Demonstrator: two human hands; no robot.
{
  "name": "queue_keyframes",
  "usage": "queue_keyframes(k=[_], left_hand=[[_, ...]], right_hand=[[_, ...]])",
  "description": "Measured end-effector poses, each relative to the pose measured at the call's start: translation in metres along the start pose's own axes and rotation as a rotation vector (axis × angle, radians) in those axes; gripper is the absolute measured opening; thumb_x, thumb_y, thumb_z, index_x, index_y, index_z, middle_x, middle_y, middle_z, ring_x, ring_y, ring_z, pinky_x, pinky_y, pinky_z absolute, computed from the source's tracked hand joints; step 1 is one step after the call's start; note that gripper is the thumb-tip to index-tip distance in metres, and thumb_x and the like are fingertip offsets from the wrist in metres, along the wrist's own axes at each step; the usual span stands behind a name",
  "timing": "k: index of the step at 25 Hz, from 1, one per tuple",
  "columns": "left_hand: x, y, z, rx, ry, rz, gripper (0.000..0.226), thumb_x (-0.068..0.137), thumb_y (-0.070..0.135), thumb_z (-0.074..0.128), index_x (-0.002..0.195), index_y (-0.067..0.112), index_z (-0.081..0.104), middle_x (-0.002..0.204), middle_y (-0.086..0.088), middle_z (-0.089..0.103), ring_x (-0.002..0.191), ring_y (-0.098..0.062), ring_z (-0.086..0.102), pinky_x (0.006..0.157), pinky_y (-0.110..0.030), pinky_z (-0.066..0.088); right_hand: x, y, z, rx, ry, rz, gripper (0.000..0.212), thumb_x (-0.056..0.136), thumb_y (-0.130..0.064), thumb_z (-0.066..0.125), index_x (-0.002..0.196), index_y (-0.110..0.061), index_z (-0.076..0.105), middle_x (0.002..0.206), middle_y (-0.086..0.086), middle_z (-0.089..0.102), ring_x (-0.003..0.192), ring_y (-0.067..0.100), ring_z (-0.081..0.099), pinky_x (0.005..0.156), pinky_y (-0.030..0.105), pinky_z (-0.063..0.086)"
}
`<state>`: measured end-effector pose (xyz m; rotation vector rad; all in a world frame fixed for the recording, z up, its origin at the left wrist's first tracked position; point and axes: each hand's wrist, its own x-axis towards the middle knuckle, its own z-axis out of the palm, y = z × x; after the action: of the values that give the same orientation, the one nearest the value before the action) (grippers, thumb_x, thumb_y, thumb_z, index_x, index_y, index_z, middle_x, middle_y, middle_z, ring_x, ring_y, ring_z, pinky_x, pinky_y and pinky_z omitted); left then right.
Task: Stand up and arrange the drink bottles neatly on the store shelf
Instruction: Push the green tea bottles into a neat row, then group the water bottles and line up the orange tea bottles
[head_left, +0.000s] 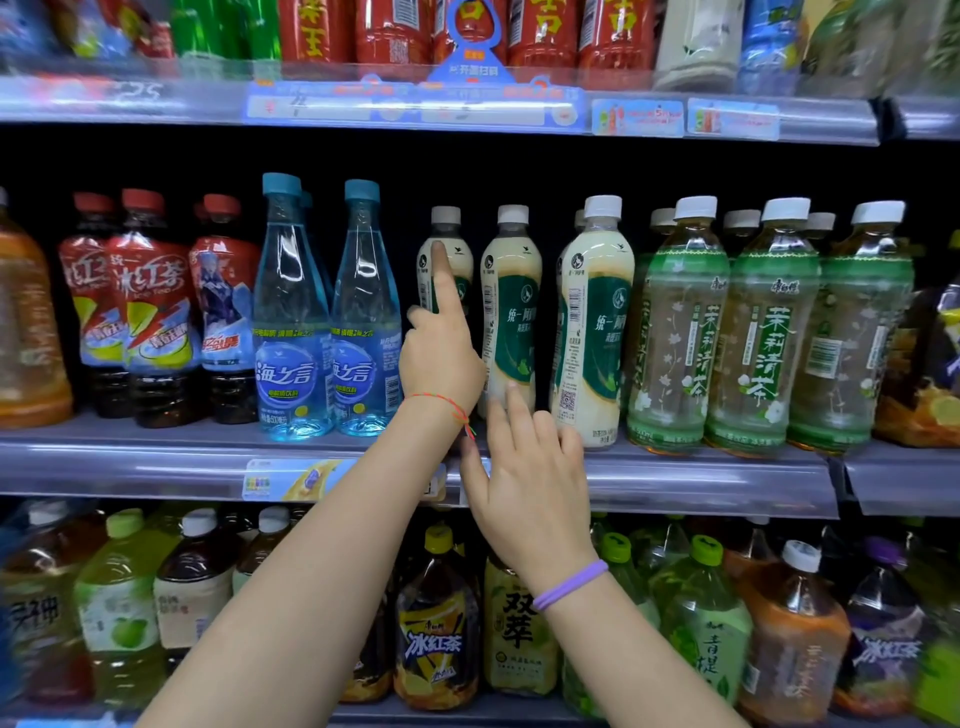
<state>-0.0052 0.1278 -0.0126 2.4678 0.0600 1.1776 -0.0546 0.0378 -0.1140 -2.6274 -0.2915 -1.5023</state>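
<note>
Left hand (441, 358): my index finger points straight up along the front of the leftmost milk tea bottle (448, 260), its tip on the bottle's shoulder; my other fingers curl loosely and grip nothing.
Right hand (524, 478): my fingers are spread and fairly straight, reaching toward the foot of the second milk tea bottle (511, 306); whether the tips touch it I cannot tell.
Milk tea bottles: three cream-and-green ones stand upright in the middle of the middle shelf (701, 467); the third milk tea bottle (595, 317) stands nearest the front edge, the leftmost furthest back.
Left of them: two blue water bottles (327, 312) upright near the front edge, then red iced tea bottles (150, 306) toward the left end.
Right of them: green jasmine tea bottles (763, 322) upright in a row along the front edge.
Wrists: a red-and-green string (447, 402) on my left, a purple band (571, 584) on my right.
Lower shelf: big tea bottles (439, 618), upright.
</note>
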Motion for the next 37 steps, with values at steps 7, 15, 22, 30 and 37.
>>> queue_keyframes(k=[7, 15, 22, 30, 37], left_hand=[[-0.033, -0.014, -0.038, -0.267, 0.187, 0.146, 0.097, 0.089, 0.016, 0.065, 0.157, 0.013, -0.004, 0.126, -0.020, 0.056, 0.094, -0.043, 0.062, 0.071, -0.041, 0.045], [-0.043, -0.018, -0.041, -0.777, 0.152, 0.138, 0.068, 0.080, 0.032, 0.073, 0.139, 0.025, 0.041, 0.118, 0.011, 0.065, 0.107, -0.008, 0.064, 0.089, -0.042, 0.054], [-0.041, 0.002, -0.014, -0.807, 0.032, 0.151, 0.070, 0.079, 0.036, 0.071, 0.142, 0.034, 0.039, 0.121, 0.010, 0.066, 0.108, -0.007, 0.064, 0.094, -0.043, 0.053], [-0.037, -0.004, -0.008, -0.717, -0.039, 0.232, 0.065, 0.085, 0.031, 0.069, 0.144, 0.030, 0.043, 0.116, 0.009, 0.059, 0.112, -0.008, 0.055, 0.099, -0.040, 0.048], [-0.049, -0.027, -0.015, -0.415, 0.280, 0.273, 0.049, 0.091, 0.025, 0.054, 0.137, 0.008, 0.053, 0.132, -0.011, 0.051, 0.126, -0.027, 0.046, 0.108, -0.045, 0.038]], right_hand=[[-0.002, 0.001, 0.002, 0.023, 0.026, 0.000, 0.057, 0.098, -0.046, 0.038, 0.133, -0.007, 0.058, 0.139, 0.014, 0.057, 0.097, 0.029, 0.057, 0.082, 0.041, 0.037], [-0.009, 0.005, -0.014, 0.357, 0.240, 0.008, 0.053, 0.097, -0.028, 0.048, 0.146, -0.012, 0.034, 0.145, 0.012, 0.047, 0.132, 0.030, 0.045, 0.108, 0.044, 0.032], [-0.017, 0.014, -0.013, 0.234, 0.181, -0.011, 0.048, 0.089, -0.022, 0.052, 0.136, -0.014, 0.053, 0.141, 0.024, 0.046, 0.125, 0.039, 0.047, 0.102, 0.052, 0.040], [-0.024, 0.014, -0.011, 0.200, 0.127, -0.020, 0.045, 0.089, -0.024, 0.050, 0.132, -0.016, 0.060, 0.138, 0.024, 0.048, 0.122, 0.040, 0.050, 0.104, 0.052, 0.037], [-0.021, 0.009, -0.009, 0.271, 0.209, -0.125, 0.045, 0.091, -0.020, 0.050, 0.133, -0.009, 0.061, 0.144, 0.022, 0.047, 0.134, 0.038, 0.043, 0.113, 0.051, 0.032]])
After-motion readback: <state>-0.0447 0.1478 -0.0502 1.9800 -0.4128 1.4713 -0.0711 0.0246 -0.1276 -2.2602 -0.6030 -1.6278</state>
